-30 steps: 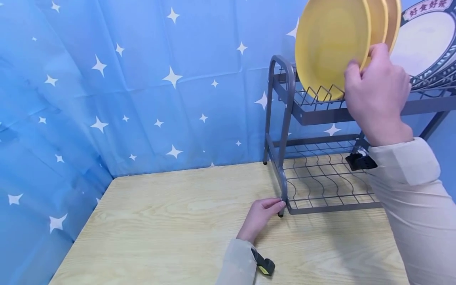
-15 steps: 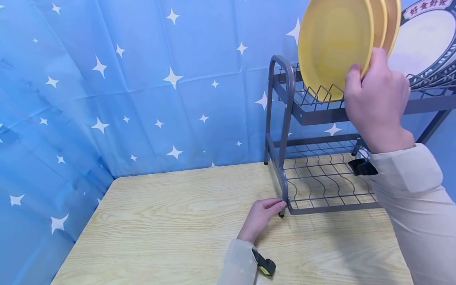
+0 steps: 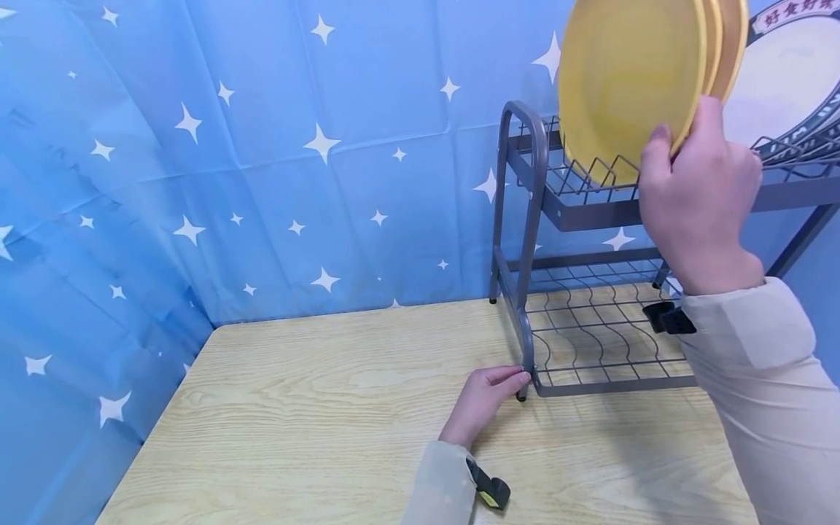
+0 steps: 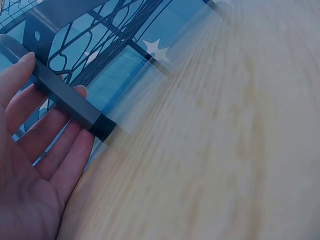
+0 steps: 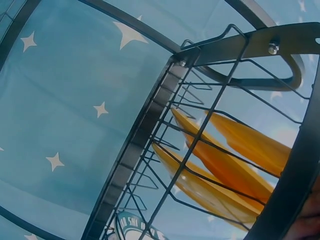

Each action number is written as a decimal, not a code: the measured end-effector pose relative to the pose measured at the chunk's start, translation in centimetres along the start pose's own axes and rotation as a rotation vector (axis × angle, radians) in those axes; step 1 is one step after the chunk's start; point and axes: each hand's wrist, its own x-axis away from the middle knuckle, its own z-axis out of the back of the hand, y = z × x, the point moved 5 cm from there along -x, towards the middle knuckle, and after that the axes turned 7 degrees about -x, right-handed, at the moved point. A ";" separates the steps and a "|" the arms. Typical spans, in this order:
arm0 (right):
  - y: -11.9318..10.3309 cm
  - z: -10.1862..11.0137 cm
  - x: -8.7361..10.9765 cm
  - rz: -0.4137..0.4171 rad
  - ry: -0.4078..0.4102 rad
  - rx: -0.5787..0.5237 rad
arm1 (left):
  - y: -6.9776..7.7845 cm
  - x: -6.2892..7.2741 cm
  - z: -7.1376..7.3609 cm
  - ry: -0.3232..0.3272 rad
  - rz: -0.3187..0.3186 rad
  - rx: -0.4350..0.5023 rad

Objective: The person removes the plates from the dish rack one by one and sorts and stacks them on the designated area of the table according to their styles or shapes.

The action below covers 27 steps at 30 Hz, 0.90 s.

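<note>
My right hand [image 3: 705, 197] grips the edge of the front yellow plate [image 3: 630, 80], thumb on its near face and the other fingers behind. That plate stands upright in the upper tier of a grey metal dish rack [image 3: 600, 216]. Two more yellow plates [image 3: 733, 51] stand close behind it. From below, the right wrist view shows all three yellow plates [image 5: 225, 155] between the rack's wires. With thumb and fingers, my left hand [image 3: 482, 401] holds the rack's front left leg [image 4: 70, 100] just above the table.
White plates with a dark patterned rim [image 3: 784, 80] stand at the right of the upper tier. Below is a wire lower shelf [image 3: 604, 328]. The rack stands on a wooden table [image 3: 315, 408], with a blue starred curtain [image 3: 367, 182] behind.
The front yellow plate has moved slightly right with my right hand, closer to the yellow plates behind it. My left hand stays on the rack leg. The head view has shifted a little.
</note>
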 end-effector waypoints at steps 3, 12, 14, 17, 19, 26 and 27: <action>0.1 0.0 0.1 0.001 0.004 0.001 | 0.0 0.0 -0.1 -0.001 0.000 0.004; 0.2 0.1 0.4 -0.014 0.036 -0.004 | 0.0 -0.1 -0.1 0.006 -0.028 -0.023; 0.2 0.1 0.5 -0.014 0.048 0.004 | 0.0 -0.1 -0.2 0.008 -0.038 -0.028; 0.3 0.1 0.6 -0.025 0.063 0.010 | 0.0 -0.1 -0.2 0.015 -0.044 -0.032; 0.5 0.1 0.7 -0.038 0.072 0.010 | 0.0 -0.1 -0.2 0.016 -0.038 -0.034; 0.9 0.4 1.0 -0.051 0.124 -0.022 | 0.0 -0.2 0.0 0.009 -0.052 -0.045; 1.0 0.5 1.1 -0.055 0.131 -0.031 | 0.0 -0.2 0.0 0.008 -0.053 -0.043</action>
